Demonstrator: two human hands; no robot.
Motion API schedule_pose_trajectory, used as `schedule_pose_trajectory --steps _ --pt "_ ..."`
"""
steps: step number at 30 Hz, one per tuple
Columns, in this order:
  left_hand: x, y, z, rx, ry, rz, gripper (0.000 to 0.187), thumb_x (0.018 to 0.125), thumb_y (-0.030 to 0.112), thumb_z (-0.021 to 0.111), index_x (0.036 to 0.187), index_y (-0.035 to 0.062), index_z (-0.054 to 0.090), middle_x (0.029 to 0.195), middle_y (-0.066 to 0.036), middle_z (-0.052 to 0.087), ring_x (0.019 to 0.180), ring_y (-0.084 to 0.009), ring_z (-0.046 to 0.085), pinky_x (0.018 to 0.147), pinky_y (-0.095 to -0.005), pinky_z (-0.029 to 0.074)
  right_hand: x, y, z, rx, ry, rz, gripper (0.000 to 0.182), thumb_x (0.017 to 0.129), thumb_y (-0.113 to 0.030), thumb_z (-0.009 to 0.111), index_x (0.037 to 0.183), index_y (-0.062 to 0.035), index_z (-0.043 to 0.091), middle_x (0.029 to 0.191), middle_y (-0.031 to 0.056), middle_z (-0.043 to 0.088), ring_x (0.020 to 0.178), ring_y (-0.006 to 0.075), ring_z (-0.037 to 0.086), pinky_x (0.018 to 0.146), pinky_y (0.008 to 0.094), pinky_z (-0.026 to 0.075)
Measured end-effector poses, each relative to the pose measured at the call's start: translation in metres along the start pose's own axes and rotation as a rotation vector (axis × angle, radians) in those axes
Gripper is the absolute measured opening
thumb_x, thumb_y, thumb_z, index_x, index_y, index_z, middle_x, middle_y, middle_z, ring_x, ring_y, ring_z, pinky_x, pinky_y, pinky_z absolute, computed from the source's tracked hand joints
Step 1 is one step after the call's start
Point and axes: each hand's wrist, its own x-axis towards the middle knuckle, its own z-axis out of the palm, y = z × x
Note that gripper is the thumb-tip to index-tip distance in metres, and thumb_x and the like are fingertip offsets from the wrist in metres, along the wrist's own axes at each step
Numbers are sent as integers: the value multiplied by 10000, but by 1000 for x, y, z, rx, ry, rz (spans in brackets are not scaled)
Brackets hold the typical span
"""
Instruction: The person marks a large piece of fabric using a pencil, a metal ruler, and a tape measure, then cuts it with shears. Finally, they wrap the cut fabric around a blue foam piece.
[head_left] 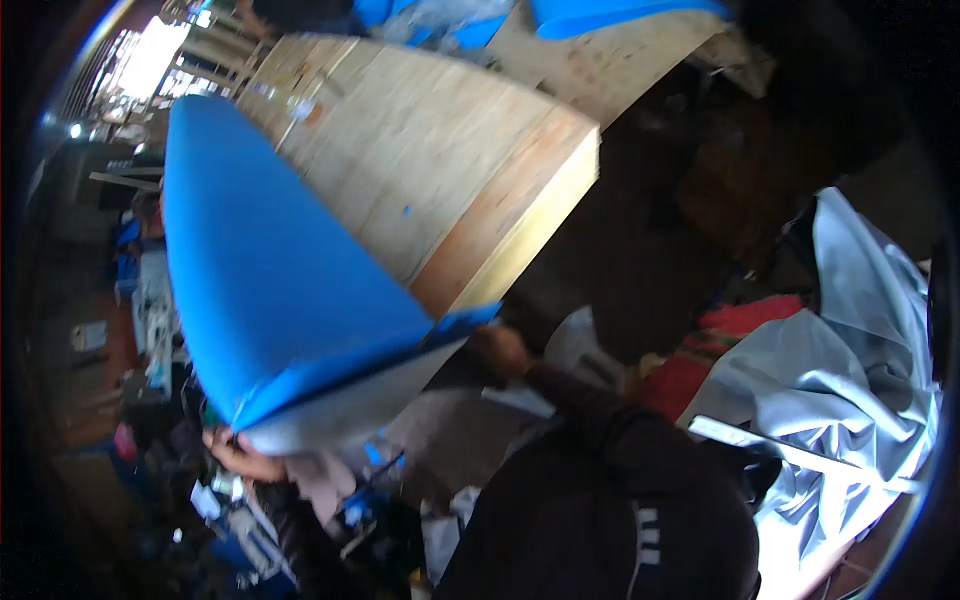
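Observation:
A large blue sheet, smooth on top, lies partly on the wooden table and hangs past its near edge. Along its near side runs a pale grey layer, which may be its underside or a second piece. My left hand is closed on the sheet's near left corner, with the thumb by the edge. At the near right corner, my right hand grips the narrow end of the sheet. Blur hides the exact placing of the right fingers.
The pale wooden table has a squared right corner. More blue sheet lies at the back. Silvery grey fabric is heaped at right, with a white strip across it and red cloth beside it. Scraps clutter the lower left.

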Motion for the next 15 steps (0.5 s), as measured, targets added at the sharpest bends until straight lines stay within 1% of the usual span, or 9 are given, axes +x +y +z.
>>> schedule_pose_trajectory --steps 1,2,3,4,6,7,10,13,15 --pt "3 5 0 64 9 26 394 1029 446 609 1101 69 525 1037 -100 480 949 -248 519 880 -394 432 -4 23 23 -4 45 24 308 999 -345 618 1093 -59 684 985 224 692 920 448 674 831 502 548" --pt "1 0 -8 78 -38 2 410 1025 465 615 1087 70 522 1024 -95 480 934 -238 516 863 -387 431 -1 6 -3 -17 -140 41 257 969 -300 677 1048 -55 698 1014 216 706 985 420 678 840 499 541" --pt "1 -3 -12 78 -62 -21 427 1022 483 621 1074 72 518 1011 -89 479 919 -229 514 846 -379 430 0 -34 -25 -28 -106 37 295 985 -332 636 1058 -49 681 961 244 689 946 445 671 802 525 540" --pt "4 2 -8 47 -62 2 418 1024 476 620 1070 73 517 1001 -82 472 910 -219 511 836 -373 427 0 -34 -27 8 -89 3 246 984 -284 642 1029 -45 678 960 245 691 958 446 667 828 530 527" --pt "7 3 -3 -23 -43 15 411 1027 471 622 1053 77 509 966 -61 447 893 -192 496 818 -354 419 -1 -44 -29 66 -47 -29 236 979 -273 653 1013 -39 672 965 238 693 954 450 664 839 527 521" --pt "7 2 -3 -9 -39 16 419 1028 480 621 1048 78 505 958 -57 441 888 -190 490 813 -353 416 -1 -45 -31 87 -20 -43 232 976 -267 659 1005 -37 669 968 235 695 953 452 662 845 526 518" --pt "8 7 -1 18 -29 11 441 1034 517 608 1023 91 494 927 -40 421 862 -183 465 790 -347 401 -1 -41 -31 49 -119 54 250 955 -219 686 1143 -56 706 1002 212 717 1008 412 684 872 480 533" --pt "8 1 -5 26 -64 57 354 1080 434 555 1083 84 502 954 -43 433 892 -178 493 834 -358 415 -3 -38 -30 76 -99 18 238 970 -221 669 1128 -47 704 1003 209 721 1000 404 687 868 479 534" --pt "7 1 -3 4 -44 28 396 1056 485 584 1033 99 496 931 -33 421 875 -178 472 817 -355 398 0 -38 -28 71 -116 71 239 973 -254 674 1054 -30 689 975 217 706 964 430 667 841 512 523"
